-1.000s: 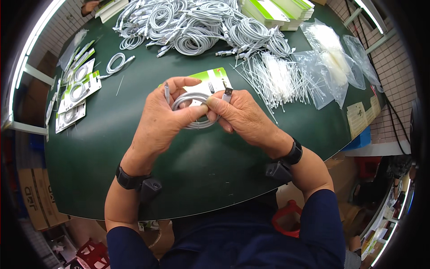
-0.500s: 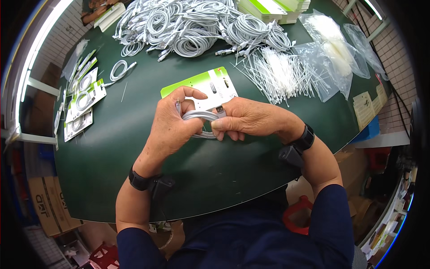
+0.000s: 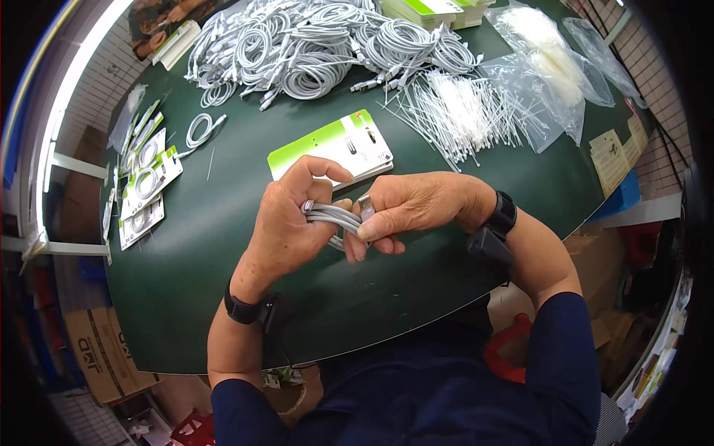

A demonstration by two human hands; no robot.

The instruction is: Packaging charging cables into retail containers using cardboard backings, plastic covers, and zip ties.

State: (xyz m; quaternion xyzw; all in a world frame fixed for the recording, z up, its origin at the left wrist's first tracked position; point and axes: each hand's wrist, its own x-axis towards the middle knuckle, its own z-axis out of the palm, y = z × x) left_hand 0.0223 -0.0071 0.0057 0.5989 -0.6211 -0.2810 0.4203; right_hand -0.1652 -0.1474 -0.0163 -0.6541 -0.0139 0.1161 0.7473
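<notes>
A coiled grey-white USB cable (image 3: 332, 215) is held between my two hands above the dark green table. My left hand (image 3: 294, 215) wraps round one side of the coil, with a small metal plug showing by its thumb and forefinger. On the other side, my right hand (image 3: 413, 208) pinches the coil, and a wider USB plug stands up beside its forefinger. The fingers of both hands partly hide the coil. Just beyond my hands lies a stack of green and white packaging cards (image 3: 335, 149).
A large heap of coiled cables (image 3: 312, 52) covers the far side. White cable ties (image 3: 468, 115) lie loose at right, near clear plastic bags (image 3: 547, 67). Packed cards with cables (image 3: 149, 178) and a single cable (image 3: 199, 132) are at left. Another person's hand (image 3: 178, 11) shows at far left.
The view has shifted slightly. My hands have tilted the coil, its right side now lower, and the small plug sits closer against it. Both hands still grip the cable.
</notes>
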